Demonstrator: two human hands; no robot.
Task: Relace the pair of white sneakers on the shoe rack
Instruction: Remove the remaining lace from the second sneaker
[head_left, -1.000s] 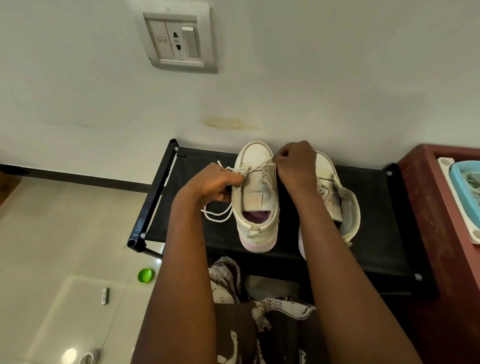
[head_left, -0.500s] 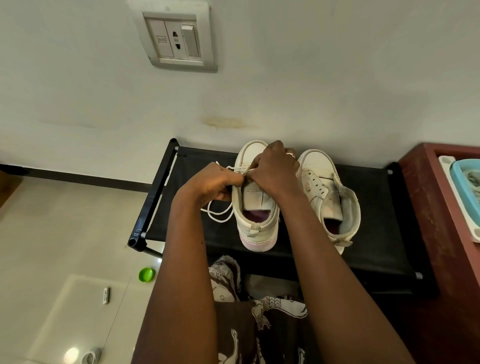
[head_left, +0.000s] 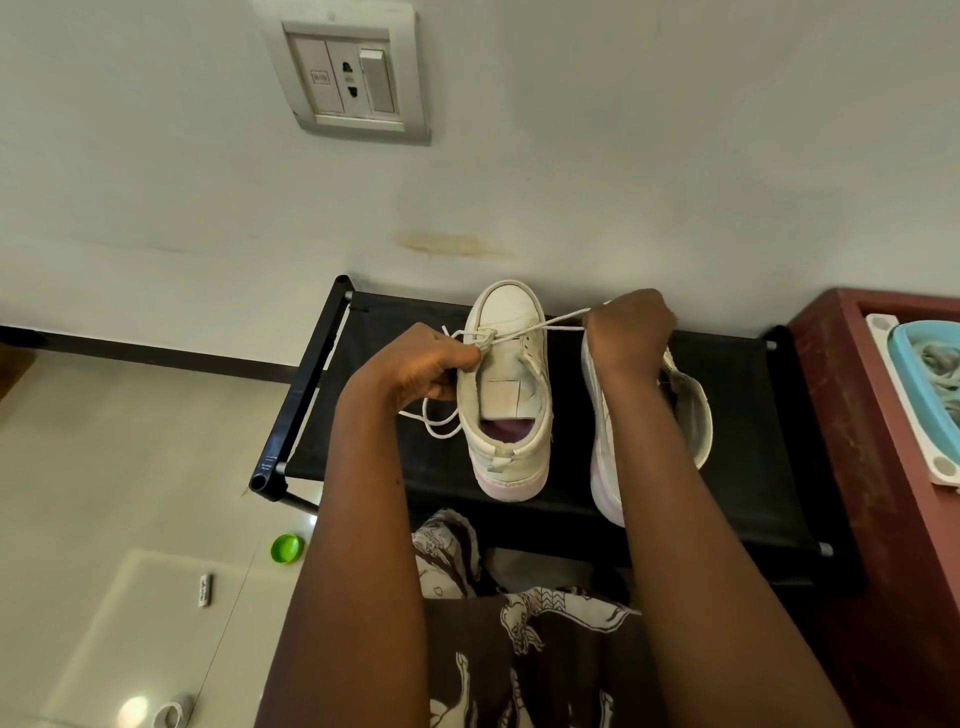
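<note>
On shoe rack (head_left: 737, 415), left sneaker (head_left: 506, 384): lace (head_left: 545, 326) runs crosswise from toe eyelets; right hand (head_left: 626, 332) clenched on its far end, left hand (head_left: 415, 364) pinching near eyelet.

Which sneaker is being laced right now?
The left sneaker, standing upright: its lace runs taut from the left hand to the right hand. The other sneaker leans sideways.

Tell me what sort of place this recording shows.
Probably a home, likely an entryway or utility corner: a black fabric shoe rack against a painted wall, a socket-and-switch plate above it, and a tiled floor.
</note>
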